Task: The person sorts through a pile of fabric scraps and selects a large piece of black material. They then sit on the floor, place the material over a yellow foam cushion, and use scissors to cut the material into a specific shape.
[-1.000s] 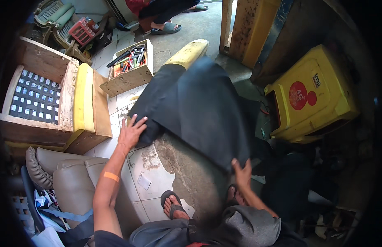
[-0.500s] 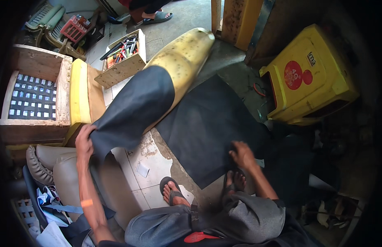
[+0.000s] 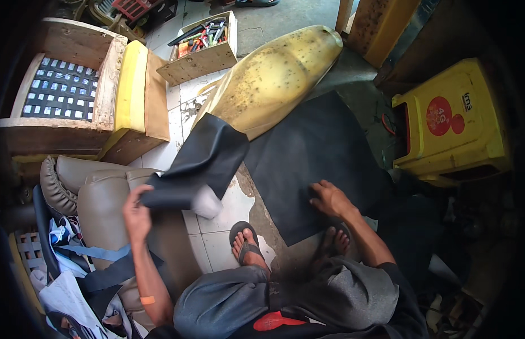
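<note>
My left hand grips the end of a black sheet piece, which hangs rightward with a blurred pale patch at its lower edge. My right hand rests open, fingers slightly bent, on a larger black sheet spread on the floor. Above both sheets lies a long, spotted yellow foam seat pad, its near end overlapped by the smaller piece. My sandalled feet are below the sheets.
Left are a wooden frame with woven straps, a yellow-edged padded panel, beige cushions and fabric scraps. A wooden tool box stands above; a yellow plastic stool lies right, below wooden boards. Another person's foot is at the top.
My left hand pulled the smaller black piece toward me and down, uncovering most of the yellow pad. The large sheet now lies spread, my right hand moved onto it. The view has shifted.
</note>
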{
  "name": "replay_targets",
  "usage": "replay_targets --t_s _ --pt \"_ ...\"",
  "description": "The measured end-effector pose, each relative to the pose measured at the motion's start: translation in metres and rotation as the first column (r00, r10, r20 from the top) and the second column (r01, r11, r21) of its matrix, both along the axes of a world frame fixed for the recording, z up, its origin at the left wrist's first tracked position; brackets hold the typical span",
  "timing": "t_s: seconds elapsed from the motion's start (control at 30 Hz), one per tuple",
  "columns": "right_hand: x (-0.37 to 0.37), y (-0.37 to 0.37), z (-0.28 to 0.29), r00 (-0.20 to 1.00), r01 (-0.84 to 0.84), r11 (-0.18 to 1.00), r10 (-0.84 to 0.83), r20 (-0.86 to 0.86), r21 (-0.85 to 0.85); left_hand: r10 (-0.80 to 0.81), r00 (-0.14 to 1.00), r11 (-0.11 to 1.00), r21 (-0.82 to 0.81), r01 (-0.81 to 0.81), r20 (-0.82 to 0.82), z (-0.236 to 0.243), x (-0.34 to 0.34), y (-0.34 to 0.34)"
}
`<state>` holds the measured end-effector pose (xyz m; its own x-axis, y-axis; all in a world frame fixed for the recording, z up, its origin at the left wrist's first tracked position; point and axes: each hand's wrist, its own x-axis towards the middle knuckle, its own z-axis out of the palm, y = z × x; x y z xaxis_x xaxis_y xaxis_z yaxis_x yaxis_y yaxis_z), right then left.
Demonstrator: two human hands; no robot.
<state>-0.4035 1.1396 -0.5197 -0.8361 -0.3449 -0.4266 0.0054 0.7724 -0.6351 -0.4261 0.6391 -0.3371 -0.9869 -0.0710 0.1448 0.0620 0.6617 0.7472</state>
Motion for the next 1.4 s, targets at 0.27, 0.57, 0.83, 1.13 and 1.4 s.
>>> replay_targets --t_s 0.27,0.57,0.83,1.13,1.4 --pt "0.046 0.025 -0.014 0.940 -0.304 0.941 0.321 -0.112 0.147 0.115 0.993 0.961 -0.251 -0.115 -0.017 0.069 0.069 -0.045" --pt "0.085 0.126 -0.048 0.909 -0.361 0.885 0.404 -0.102 0.296 0.263 0.944 0.438 -0.896 0.068 0.200 0.081 0.133 0.062" --pt "0.057 0.147 -0.051 0.897 -0.222 0.945 0.295 -0.329 0.242 -0.143 0.982 0.521 -0.834 0.184 0.127 -0.063 0.062 0.169" --pt "0.048 0.112 0.052 0.976 -0.151 0.954 0.186 -0.117 0.260 -0.622 0.699 0.600 -0.360 0.715 0.352 -0.237 0.120 0.249" --pt "0.035 0.168 0.058 0.996 -0.083 0.978 0.086 -0.008 0.193 -0.645 0.724 0.763 0.149 0.629 0.245 -0.192 0.039 0.208"
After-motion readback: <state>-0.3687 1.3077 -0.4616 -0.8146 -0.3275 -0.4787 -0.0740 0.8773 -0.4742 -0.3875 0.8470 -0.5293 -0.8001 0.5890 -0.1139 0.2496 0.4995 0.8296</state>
